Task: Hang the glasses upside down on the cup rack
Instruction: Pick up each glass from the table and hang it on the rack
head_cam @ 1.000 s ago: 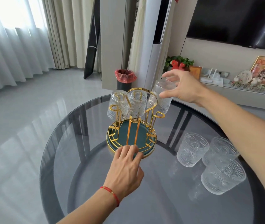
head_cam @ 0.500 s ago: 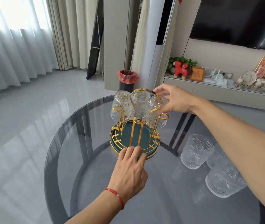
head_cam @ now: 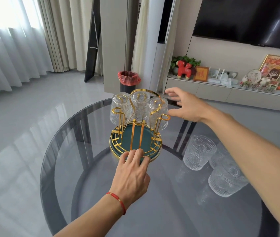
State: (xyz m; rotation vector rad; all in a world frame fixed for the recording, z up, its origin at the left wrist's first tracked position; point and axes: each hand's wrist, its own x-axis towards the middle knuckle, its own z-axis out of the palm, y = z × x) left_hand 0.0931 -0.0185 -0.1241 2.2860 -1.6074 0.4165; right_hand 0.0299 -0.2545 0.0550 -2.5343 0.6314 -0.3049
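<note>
A gold wire cup rack (head_cam: 136,132) with a teal round base stands on the dark glass table. Three ribbed clear glasses hang upside down on its far pegs: the left glass (head_cam: 119,108), the middle glass (head_cam: 140,106) and the right glass (head_cam: 158,114). My left hand (head_cam: 132,177) rests with its fingertips on the near rim of the base. My right hand (head_cam: 185,105) hovers just right of the right glass, fingers spread, holding nothing. Three more glasses sit on the table at right: an upright glass (head_cam: 198,153), another glass (head_cam: 225,180) nearer me, and a third glass (head_cam: 218,156) behind them.
The round glass table (head_cam: 84,168) has its edge at left and far side. Beyond it are a bin with a red liner (head_cam: 129,81), a low cabinet with ornaments (head_cam: 221,86) and a wall television (head_cam: 247,19). Two near pegs of the rack hold nothing.
My right hand lowered the third glass onto the right far peg, let go of it and drew back to the right with fingers spread. My left hand stayed on the base.
</note>
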